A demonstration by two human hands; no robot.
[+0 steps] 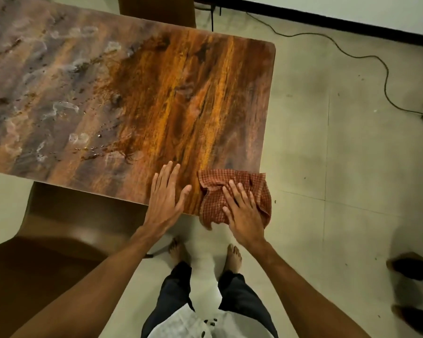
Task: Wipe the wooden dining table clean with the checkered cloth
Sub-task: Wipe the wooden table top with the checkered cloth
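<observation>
Fingers: on my right hand (244, 215) the fingers (241, 195) lie spread and straight, pressing the checkered cloth (211, 198) flat, not curled round it. On my left hand (165, 201) they lie straight, palm down on bare wood just beside the cloth, holding nothing.
Cloth: bunched at the near right corner of the counter (193, 106), with part of it hanging over the near edge.
Feet: my bare feet (233, 254) stand on the floor below that edge.
Step in hand: wiping, I judge, with the cloth at the very corner of the counter.
Near wood: the right part shows glossy orange grain and looks wiped.
Far-left wood: grey smears (64, 108) and small droplets (93, 150) cover it, so I judge roughly half the job is left.
Next move: slide the cloth left and away into the smears, keeping the press even and bringing the overhanging part back onto the wood. The left hand must lift or shift out of the path.
Count: two hands, one cloth, one counter, two brown chairs, one near left (59, 228) and one at the far edge (156, 11).
Beyond: one black cable (352, 52) trails over the floor. Another person's two shoes (410, 267) show at the right edge.
</observation>
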